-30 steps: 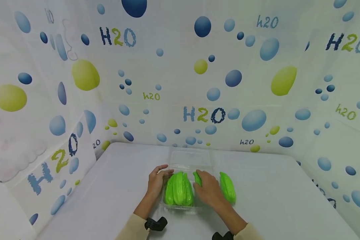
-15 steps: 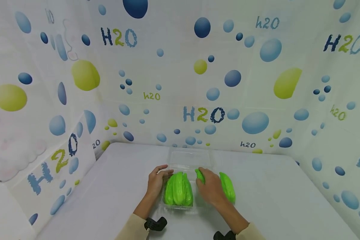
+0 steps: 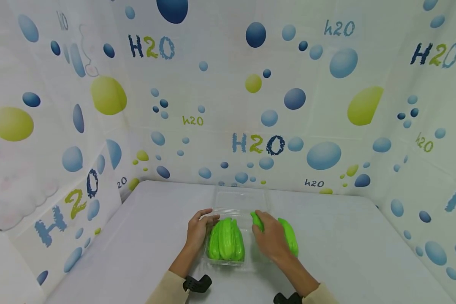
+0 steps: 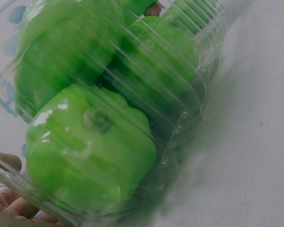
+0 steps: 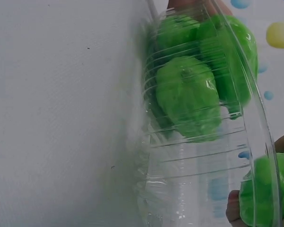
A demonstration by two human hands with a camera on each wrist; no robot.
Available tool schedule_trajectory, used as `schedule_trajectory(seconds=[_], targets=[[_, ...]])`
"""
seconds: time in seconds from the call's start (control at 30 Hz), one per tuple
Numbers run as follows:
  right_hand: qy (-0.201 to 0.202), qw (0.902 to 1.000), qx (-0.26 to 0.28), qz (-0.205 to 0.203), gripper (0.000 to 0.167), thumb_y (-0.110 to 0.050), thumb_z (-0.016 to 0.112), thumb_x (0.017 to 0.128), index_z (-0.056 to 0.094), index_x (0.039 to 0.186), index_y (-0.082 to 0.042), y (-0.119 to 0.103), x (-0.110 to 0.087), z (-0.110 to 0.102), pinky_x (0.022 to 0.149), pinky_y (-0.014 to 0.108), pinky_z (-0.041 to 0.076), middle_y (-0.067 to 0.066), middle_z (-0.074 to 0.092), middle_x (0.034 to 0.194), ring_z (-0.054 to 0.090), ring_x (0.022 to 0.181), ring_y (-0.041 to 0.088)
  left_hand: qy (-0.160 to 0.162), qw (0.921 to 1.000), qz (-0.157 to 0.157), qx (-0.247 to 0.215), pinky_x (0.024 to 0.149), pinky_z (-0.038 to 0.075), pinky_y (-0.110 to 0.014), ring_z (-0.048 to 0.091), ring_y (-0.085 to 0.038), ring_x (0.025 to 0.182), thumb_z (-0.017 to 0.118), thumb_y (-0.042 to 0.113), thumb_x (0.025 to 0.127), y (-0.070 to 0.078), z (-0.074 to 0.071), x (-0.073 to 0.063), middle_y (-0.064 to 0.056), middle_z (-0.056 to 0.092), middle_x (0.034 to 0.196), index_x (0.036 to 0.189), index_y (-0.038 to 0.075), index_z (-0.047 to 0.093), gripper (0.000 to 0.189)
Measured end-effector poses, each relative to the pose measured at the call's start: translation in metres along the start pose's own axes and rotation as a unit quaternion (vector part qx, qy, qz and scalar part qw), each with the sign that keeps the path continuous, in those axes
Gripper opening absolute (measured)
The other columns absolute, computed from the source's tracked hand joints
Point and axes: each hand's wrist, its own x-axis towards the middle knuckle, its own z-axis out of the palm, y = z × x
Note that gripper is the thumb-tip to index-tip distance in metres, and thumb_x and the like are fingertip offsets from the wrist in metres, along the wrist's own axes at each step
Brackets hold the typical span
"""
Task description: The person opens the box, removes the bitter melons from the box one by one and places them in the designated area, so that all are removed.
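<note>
A clear plastic clamshell container (image 3: pixel 226 262) stands on the table with its lid (image 3: pixel 240 200) folded back. Several green ridged gourds (image 3: pixel 226 240) lie side by side in its left part; their stem ends show through the wall in the left wrist view. My left hand (image 3: pixel 198 228) holds the container at its left side, near the back corner. My right hand (image 3: pixel 269 234) grips another green gourd (image 3: pixel 257 221) over the container's right part, its far tip poking out past the fingers. In the right wrist view this gourd (image 5: pixel 261 194) shows partly through the plastic.
One more green gourd (image 3: pixel 290 238) lies on the table to the right of the container, partly covered by the right hand. The white-covered table (image 3: pixel 338 245) ends at a bubble-printed curtain (image 3: pixel 213 93) behind it.
My right hand has moved a little to the right with the gourd, away from the gourds in the container. The left hand and container stay put.
</note>
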Motion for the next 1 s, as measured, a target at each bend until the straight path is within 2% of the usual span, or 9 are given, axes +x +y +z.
schedule_trajectory(seconds=[0.13,0.17,0.37,0.5,0.6,0.73,0.83,1.0], targets=[[0.012,0.9999,0.005,-0.004,0.044,-0.011,0.062,0.093,0.062,0.134,0.002,0.0,0.002,-0.002,0.067,0.028,0.049,0.01,0.07,0.113,0.057,0.078,0.015,0.002,1.0,-0.004,0.0,0.09,0.058,-0.035,0.068,-0.041,0.112,0.044,0.004,0.101,0.002,-0.001,0.001,-0.027,0.07,0.119,0.137,-0.01,0.05,0.039],[0.013,0.9999,0.009,-0.004,0.044,-0.011,0.062,0.093,0.062,0.135,0.002,0.0,0.003,-0.002,0.063,0.027,0.046,0.009,0.069,0.109,0.051,0.072,0.013,0.001,1.0,-0.004,-0.001,0.09,0.058,-0.036,0.067,-0.042,0.112,0.044,0.003,0.101,0.004,0.0,-0.001,-0.028,0.069,0.119,0.137,-0.011,0.05,0.039],[0.033,0.9993,0.011,-0.015,0.042,-0.008,0.063,0.092,0.063,0.132,0.003,0.004,0.005,-0.007,0.061,0.024,0.044,0.01,0.07,0.105,0.049,0.07,0.011,-0.004,1.0,0.004,0.0,0.095,0.056,-0.044,0.066,-0.044,0.113,0.045,0.001,0.1,0.028,0.003,-0.016,-0.03,0.069,0.118,0.133,-0.012,0.052,0.036],[0.053,0.9983,0.017,-0.019,0.041,-0.007,0.064,0.091,0.065,0.131,0.003,0.009,0.007,-0.014,0.058,0.024,0.044,0.01,0.071,0.102,0.049,0.069,0.011,-0.006,0.9999,0.009,0.007,0.095,0.056,-0.045,0.067,-0.043,0.112,0.045,0.002,0.099,0.034,0.003,-0.02,-0.029,0.07,0.117,0.132,-0.012,0.053,0.036],[0.063,0.9975,0.024,-0.019,0.04,-0.006,0.065,0.09,0.066,0.129,0.003,0.011,0.008,-0.02,0.058,0.025,0.045,0.012,0.072,0.103,0.051,0.069,0.012,-0.005,1.0,0.002,0.006,0.096,0.055,-0.045,0.066,-0.044,0.113,0.045,0.001,0.099,0.03,0.003,-0.017,-0.03,0.069,0.118,0.132,-0.011,0.053,0.036],[0.067,0.9973,0.028,-0.004,0.04,-0.007,0.066,0.09,0.067,0.129,0.001,0.015,0.01,-0.028,0.064,0.028,0.046,0.015,0.073,0.113,0.056,0.075,0.017,0.001,1.0,-0.006,0.001,0.095,0.056,-0.043,0.066,-0.043,0.114,0.045,0.002,0.1,0.015,0.002,-0.006,-0.029,0.069,0.12,0.135,-0.01,0.052,0.038],[0.065,0.9973,0.029,0.016,0.04,-0.01,0.066,0.092,0.067,0.131,-0.001,0.019,0.011,-0.032,0.067,0.031,0.047,0.015,0.072,0.116,0.058,0.079,0.02,0.008,0.9999,-0.008,0.0,0.093,0.057,-0.037,0.067,-0.04,0.114,0.046,0.004,0.101,0.005,0.001,0.0,-0.027,0.069,0.12,0.137,-0.009,0.051,0.039],[0.067,0.9955,0.033,0.059,0.042,-0.016,0.066,0.093,0.066,0.134,-0.006,0.024,0.012,-0.039,0.069,0.033,0.047,0.012,0.072,0.119,0.059,0.084,0.022,0.014,0.9999,-0.003,0.004,0.088,0.057,-0.03,0.069,-0.037,0.11,0.047,0.005,0.099,0.001,0.002,0.001,-0.025,0.071,0.118,0.137,-0.009,0.051,0.04]])
